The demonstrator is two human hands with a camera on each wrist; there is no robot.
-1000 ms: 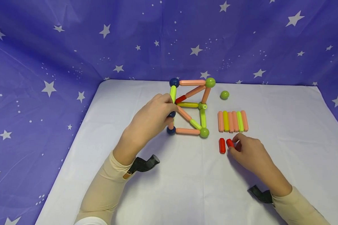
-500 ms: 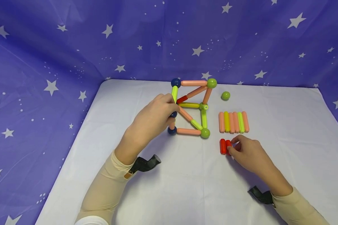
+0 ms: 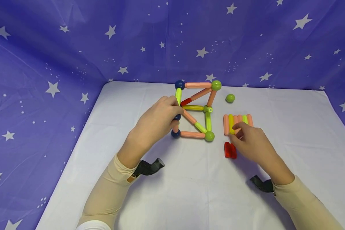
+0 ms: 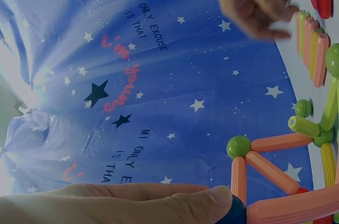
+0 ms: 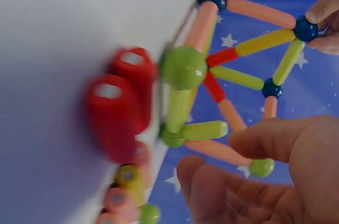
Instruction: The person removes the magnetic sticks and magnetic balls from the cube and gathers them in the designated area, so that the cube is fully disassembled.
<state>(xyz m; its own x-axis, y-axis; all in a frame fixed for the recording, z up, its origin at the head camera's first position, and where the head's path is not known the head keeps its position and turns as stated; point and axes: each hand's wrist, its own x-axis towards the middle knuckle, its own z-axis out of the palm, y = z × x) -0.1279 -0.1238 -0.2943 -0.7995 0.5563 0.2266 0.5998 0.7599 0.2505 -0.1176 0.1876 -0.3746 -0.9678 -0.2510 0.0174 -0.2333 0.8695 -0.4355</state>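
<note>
A frame of magnetic rods (image 3: 192, 134) joined by dark blue and green balls stands on the white table. At its left side my left hand (image 3: 155, 119) pinches a dark blue ball (image 5: 306, 28) between thumb and fingers; that hand hides part of the frame in the head view. My right hand (image 3: 251, 142), blurred in the left wrist view, is over the near end of a row of pink, yellow and green rods (image 3: 226, 125). Its thumb and fingers are apart with nothing between them. Two short red rods (image 3: 230, 150) lie side by side just in front of that row.
A loose green ball (image 3: 230, 98) lies behind the row of rods. One light green rod (image 5: 205, 130) sticks out from a ball of the frame. A purple star-patterned cloth (image 3: 149, 38) rises behind and to the left of the white table (image 3: 184, 191).
My right hand has set the second red rod beside the first, let go and moved away to the row of rods. The left hand keeps its grip on the frame.
</note>
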